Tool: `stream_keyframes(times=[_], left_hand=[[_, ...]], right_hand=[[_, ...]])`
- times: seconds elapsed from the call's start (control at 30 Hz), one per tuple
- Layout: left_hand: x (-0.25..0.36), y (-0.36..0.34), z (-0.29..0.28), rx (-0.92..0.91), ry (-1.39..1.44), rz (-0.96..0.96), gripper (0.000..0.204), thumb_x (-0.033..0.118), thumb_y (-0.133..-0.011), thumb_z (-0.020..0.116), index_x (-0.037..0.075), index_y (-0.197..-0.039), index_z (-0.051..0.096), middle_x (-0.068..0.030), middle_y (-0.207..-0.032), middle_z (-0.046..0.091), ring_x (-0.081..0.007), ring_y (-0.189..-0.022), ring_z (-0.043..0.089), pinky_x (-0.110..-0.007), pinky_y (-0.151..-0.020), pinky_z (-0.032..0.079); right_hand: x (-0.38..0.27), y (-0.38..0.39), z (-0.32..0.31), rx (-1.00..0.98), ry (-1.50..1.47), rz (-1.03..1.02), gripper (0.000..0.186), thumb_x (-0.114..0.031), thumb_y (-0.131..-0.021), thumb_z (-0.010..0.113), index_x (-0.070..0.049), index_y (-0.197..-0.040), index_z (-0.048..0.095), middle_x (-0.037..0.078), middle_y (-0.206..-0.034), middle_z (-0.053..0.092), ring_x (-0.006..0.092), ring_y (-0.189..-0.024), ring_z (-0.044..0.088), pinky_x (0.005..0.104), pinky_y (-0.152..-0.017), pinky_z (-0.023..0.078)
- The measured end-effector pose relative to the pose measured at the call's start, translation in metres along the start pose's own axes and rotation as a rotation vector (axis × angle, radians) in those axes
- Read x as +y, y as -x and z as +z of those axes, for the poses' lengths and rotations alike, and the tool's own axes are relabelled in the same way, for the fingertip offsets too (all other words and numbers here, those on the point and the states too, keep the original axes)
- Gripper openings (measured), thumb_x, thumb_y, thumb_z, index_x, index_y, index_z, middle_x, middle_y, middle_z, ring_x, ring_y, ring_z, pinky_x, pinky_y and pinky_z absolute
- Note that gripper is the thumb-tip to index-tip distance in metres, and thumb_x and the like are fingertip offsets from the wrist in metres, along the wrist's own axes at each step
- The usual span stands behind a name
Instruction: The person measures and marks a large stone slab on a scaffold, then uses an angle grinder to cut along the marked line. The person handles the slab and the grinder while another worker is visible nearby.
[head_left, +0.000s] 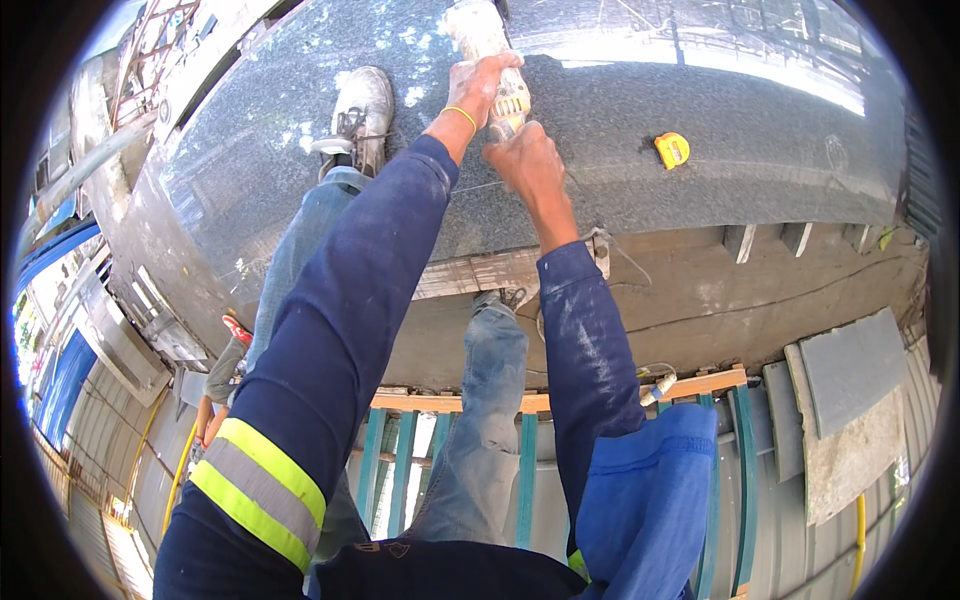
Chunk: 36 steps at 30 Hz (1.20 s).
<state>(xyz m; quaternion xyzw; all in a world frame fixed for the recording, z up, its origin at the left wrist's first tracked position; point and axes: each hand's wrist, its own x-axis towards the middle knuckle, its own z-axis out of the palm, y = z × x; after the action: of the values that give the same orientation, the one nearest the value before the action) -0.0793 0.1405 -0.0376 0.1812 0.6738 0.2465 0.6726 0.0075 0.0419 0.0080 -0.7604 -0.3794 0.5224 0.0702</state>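
Note:
Both my hands grip a dust-coated yellow angle grinder (510, 98) over a dark speckled stone slab (590, 130). My left hand (478, 88), with a yellow band at the wrist, is closed around its front part. Behind it, my right hand (530, 165) wraps the rear of the body. The grinder's whitened head reaches the top edge of the view, and its disc cannot be made out. To the right, a yellow tape measure (672, 150) lies on the slab. White dust marks the stone around the tool.
My left shoe (365, 105) stands on the slab; my right leg is lower down. A cord (628, 258) hangs below the slab edge, and a cable connector (658, 388) rests by an orange-and-green frame (700, 382). Grey panels (855, 370) lie at right. Another person's red shoe (236, 326) shows at left.

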Motion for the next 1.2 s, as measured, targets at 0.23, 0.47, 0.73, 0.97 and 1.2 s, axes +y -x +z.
stream_keyframes(times=[0.23,0.47,0.73,0.97,1.2], left_hand=[[-0.018,0.019,0.005,-0.03,0.033,0.028,0.025,0.019,-0.084,0.075,0.003,-0.101,0.067,-0.0095,-0.08,0.067,-0.0222,-0.063,0.067,-0.038,-0.056,0.059],[-0.014,-0.001,-0.005,-0.041,0.058,-0.01,0.029,0.018,-0.08,0.078,0.002,-0.101,0.065,-0.0105,-0.081,0.068,-0.0231,-0.064,0.068,-0.04,-0.058,0.06],[-0.018,-0.012,-0.015,-0.083,0.07,-0.014,0.03,0.019,-0.08,0.077,0.002,-0.102,0.065,-0.0104,-0.083,0.068,-0.0235,-0.067,0.068,-0.04,-0.06,0.06],[-0.024,0.014,-0.005,-0.028,0.05,0.071,0.028,0.016,-0.081,0.076,0.0,-0.102,0.065,-0.0108,-0.081,0.067,-0.0228,-0.065,0.068,-0.038,-0.057,0.06],[-0.011,0.001,-0.001,-0.042,0.062,0.019,0.028,0.018,-0.082,0.075,0.001,-0.101,0.064,-0.0119,-0.081,0.067,-0.0243,-0.065,0.068,-0.04,-0.058,0.06]], right_hand=[[0.016,0.021,0.0,0.057,0.034,-0.017,0.042,-0.022,-0.076,0.075,0.01,-0.1,0.062,0.035,-0.098,0.07,0.0495,-0.095,0.07,0.0533,-0.084,0.055],[0.007,0.006,0.007,0.039,0.034,-0.023,0.04,-0.02,-0.077,0.072,0.01,-0.101,0.062,0.035,-0.097,0.07,0.0501,-0.095,0.069,0.0541,-0.085,0.055],[0.0,0.008,0.004,-0.011,0.011,-0.018,0.045,-0.023,-0.076,0.074,0.011,-0.102,0.062,0.034,-0.099,0.07,0.0488,-0.097,0.07,0.0524,-0.087,0.055],[0.008,0.023,0.003,0.05,0.034,-0.001,0.044,-0.023,-0.076,0.074,0.01,-0.102,0.062,0.034,-0.098,0.07,0.0487,-0.096,0.07,0.0527,-0.086,0.055],[0.008,0.004,0.005,0.044,0.04,-0.003,0.049,-0.03,-0.073,0.077,0.008,-0.102,0.066,0.031,-0.099,0.072,0.0446,-0.097,0.071,0.0486,-0.085,0.055]])
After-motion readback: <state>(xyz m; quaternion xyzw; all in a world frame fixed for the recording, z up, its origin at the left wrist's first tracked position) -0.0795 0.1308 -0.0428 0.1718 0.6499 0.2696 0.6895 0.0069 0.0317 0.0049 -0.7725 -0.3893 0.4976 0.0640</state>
